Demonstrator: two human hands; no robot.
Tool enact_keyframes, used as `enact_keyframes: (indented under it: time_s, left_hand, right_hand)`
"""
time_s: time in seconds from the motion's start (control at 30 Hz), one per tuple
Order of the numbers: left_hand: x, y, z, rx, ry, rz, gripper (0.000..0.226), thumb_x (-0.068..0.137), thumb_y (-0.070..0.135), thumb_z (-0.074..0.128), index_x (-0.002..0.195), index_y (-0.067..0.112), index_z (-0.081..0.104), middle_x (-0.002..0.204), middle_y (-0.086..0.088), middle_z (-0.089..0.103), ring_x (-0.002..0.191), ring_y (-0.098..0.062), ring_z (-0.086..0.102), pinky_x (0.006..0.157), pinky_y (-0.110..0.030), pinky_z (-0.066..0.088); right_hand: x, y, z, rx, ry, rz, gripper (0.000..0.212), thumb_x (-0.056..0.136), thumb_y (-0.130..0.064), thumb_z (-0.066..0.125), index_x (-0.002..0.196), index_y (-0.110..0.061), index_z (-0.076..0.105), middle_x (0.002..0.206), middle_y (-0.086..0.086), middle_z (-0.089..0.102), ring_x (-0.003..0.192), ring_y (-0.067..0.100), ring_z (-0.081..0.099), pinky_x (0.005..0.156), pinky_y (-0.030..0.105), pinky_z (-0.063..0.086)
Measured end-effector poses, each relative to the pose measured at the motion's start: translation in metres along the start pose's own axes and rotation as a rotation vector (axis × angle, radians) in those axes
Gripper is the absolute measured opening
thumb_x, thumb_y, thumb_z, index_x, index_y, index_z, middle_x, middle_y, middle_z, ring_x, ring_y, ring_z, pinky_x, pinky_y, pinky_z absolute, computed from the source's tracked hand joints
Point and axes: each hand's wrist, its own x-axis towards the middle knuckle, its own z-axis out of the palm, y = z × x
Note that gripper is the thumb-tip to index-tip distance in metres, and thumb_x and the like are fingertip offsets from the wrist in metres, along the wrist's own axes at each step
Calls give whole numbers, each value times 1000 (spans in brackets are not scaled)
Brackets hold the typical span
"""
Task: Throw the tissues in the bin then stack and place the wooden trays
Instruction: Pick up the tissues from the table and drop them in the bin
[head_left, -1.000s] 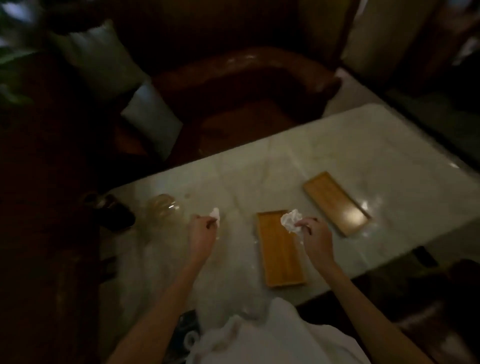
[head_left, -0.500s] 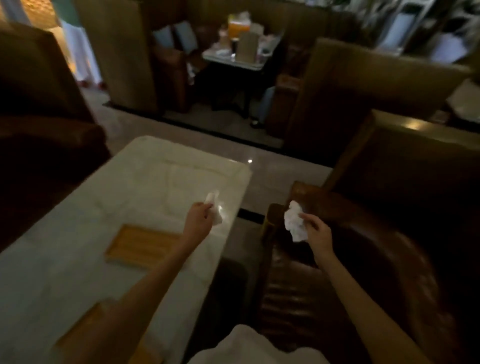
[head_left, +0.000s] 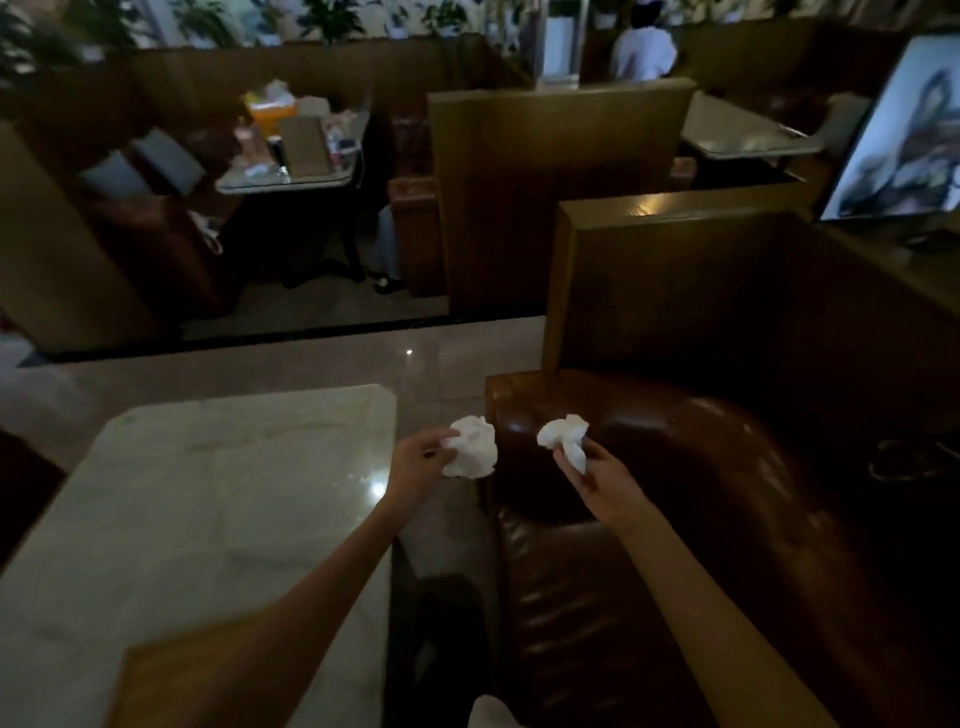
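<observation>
While both arms reach out past the table (head_left: 208, 493) edge:
Left hand (head_left: 418, 462): fingers pinching a crumpled tissue (head_left: 472, 448)
Right hand (head_left: 605, 480): fingertips clamped on a second tissue (head_left: 563, 435), above the leather seat (head_left: 701, 519)

**Desk on the left, sofa on the right**

The desk (head_left: 208, 493) lies left, the sofa (head_left: 701, 519) right, a gap between them. A wooden tray (head_left: 156, 686) lies on the near desk edge, under the left forearm. Behind the sofa stands a partition (head_left: 727, 291); beyond the aisle is another table (head_left: 291, 179).
</observation>
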Motion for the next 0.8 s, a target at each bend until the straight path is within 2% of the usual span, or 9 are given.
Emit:
enact_keyframes:
  time_s: [0.13, 0.27, 0.33, 0.43, 0.53, 0.6, 0.63, 0.7, 0.8]
  left_hand:
    - [26, -10, -3, -107, 30, -83, 21, 86, 9, 66, 106, 9, 72, 105, -15, 70, 93, -28, 70, 73, -41, 64]
    - [72, -23, -12, -224, -3, -179, 24, 90, 14, 64, 112, 6, 68, 106, -18, 69, 94, -33, 71, 75, -48, 63]
    - [108, -29, -11, -298, -45, -239, 25, 89, 12, 64, 112, 3, 68, 109, -19, 69, 96, -32, 70, 72, -41, 64]
    - [164, -28, -4, -276, -104, -243, 22, 87, 10, 67, 108, 5, 71, 101, -11, 72, 88, -17, 71, 58, -14, 58]
    - [223, -31, -2, -162, -140, -198, 23, 85, 14, 69, 108, 9, 73, 97, -2, 72, 76, 2, 66, 54, -2, 49]
    - [257, -36, -4, -125, -165, -206, 27, 86, 12, 68, 112, 6, 71, 102, -5, 70, 77, 0, 65, 56, -4, 50]
    - [274, -40, -7, -107, -157, -223, 27, 86, 11, 67, 112, 6, 70, 103, -6, 70, 79, -5, 65, 58, -5, 50]
    - [311, -51, -12, -70, -121, -254, 25, 86, 9, 66, 110, 6, 70, 103, -8, 68, 86, -15, 64, 66, -13, 49]
    - [365, -70, -16, -69, -130, -329, 20, 87, 2, 62, 106, 2, 68, 107, -17, 66, 97, -30, 63, 76, -28, 52]
  right_hand:
    - [23, 11, 14, 183, 23, 75, 35, 97, 4, 45, 130, -2, 55, 135, 24, 56, 103, 23, 65, 79, 29, 60]
    - [57, 11, 40, 158, 51, 128, 34, 98, 0, 47, 130, -7, 56, 131, 23, 57, 91, 21, 68, 57, 21, 61]
    - [83, 5, 50, 108, 77, 128, 35, 96, 2, 48, 130, -6, 55, 127, 23, 59, 89, 21, 69, 56, 20, 60]
    - [125, -10, 70, 85, 92, 137, 31, 96, 7, 45, 125, 0, 56, 119, 23, 61, 90, 23, 69, 58, 24, 62]
    - [183, -30, 90, 36, 101, 151, 37, 94, 16, 35, 121, 2, 57, 127, 21, 56, 107, 26, 60, 75, 28, 60]
    - [217, -44, 106, -32, 82, 186, 41, 92, 20, 34, 121, 3, 58, 135, 22, 49, 119, 28, 54, 91, 33, 56]
    - [235, -50, 115, -93, 68, 201, 44, 91, 21, 36, 124, 2, 57, 136, 22, 49, 118, 27, 56, 92, 34, 53]
    - [273, -61, 131, -235, 61, 190, 46, 89, 20, 42, 127, -1, 57, 131, 20, 55, 108, 23, 62, 81, 28, 56]
    - [329, -75, 154, -468, 97, 142, 33, 87, 11, 57, 109, -13, 67, 124, 18, 60, 106, 26, 65, 72, 27, 58]
